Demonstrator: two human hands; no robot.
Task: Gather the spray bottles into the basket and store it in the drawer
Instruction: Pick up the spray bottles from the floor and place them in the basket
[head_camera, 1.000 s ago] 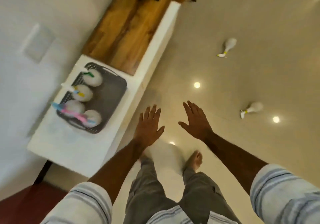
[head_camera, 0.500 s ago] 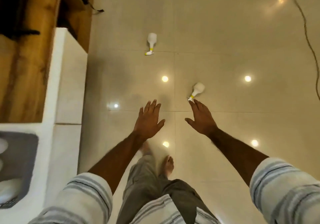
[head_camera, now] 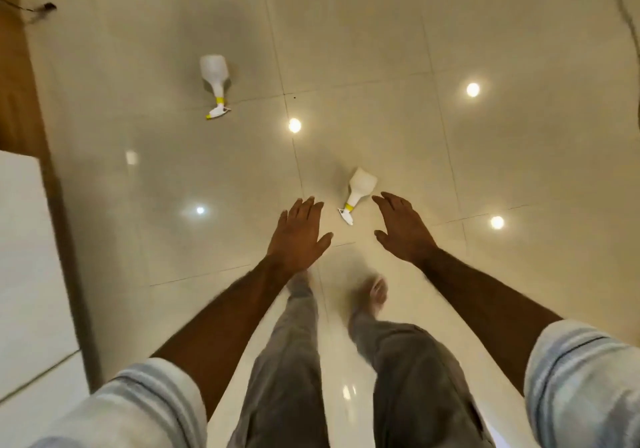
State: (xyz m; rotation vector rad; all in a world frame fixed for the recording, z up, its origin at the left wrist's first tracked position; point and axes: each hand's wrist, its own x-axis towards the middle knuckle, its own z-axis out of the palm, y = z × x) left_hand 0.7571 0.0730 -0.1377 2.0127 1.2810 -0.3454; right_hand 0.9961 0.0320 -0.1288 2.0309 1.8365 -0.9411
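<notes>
My left hand (head_camera: pixel 298 236) and right hand (head_camera: pixel 401 227) reach out over the glossy tiled floor (head_camera: pixel 381 49), fingers straight and loose, holding nothing. The nearer white spray bottle (head_camera: pixel 358 191) lies on its side between them, just beyond my fingertips. A second spray bottle (head_camera: pixel 215 82) lies well beyond it, to its left.
</notes>
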